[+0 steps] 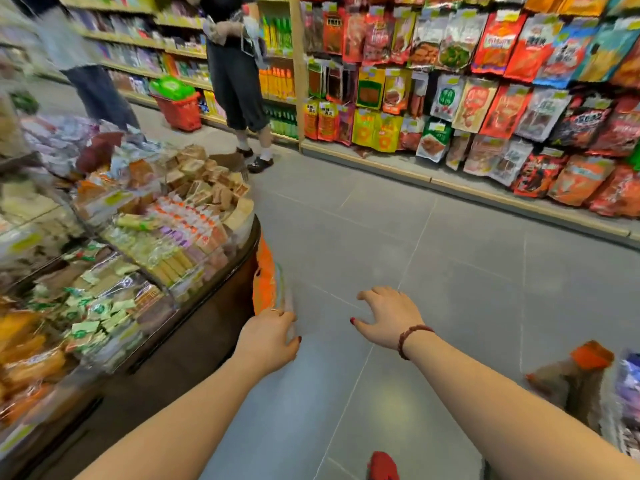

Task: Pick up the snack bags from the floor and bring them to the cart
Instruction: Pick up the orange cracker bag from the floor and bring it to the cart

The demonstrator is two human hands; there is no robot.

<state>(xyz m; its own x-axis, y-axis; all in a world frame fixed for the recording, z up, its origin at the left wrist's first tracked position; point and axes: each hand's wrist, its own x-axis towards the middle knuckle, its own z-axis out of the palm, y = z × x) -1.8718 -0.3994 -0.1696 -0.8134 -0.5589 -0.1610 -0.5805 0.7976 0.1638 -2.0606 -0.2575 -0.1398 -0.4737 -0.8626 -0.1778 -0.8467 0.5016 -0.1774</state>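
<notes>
My left hand (pixel 270 337) grips the lower edge of an orange snack bag (pixel 265 278), which stands upright beside the curved corner of a display counter (pixel 221 299). My right hand (pixel 388 317) hovers over the grey floor with its fingers spread and holds nothing. A brown bag with an orange top (pixel 575 375) and a purple bag (pixel 628 382) show blurred at the lower right; I cannot tell what they rest on. No cart is plainly in view.
The counter on my left is heaped with wrapped snacks. Hanging snack packs fill the shelf wall (pixel 485 98) on the right. Two people (pixel 235 81) stand ahead beside a red basket (pixel 178 110). Grey floor tiles (pixel 433 254) lie between.
</notes>
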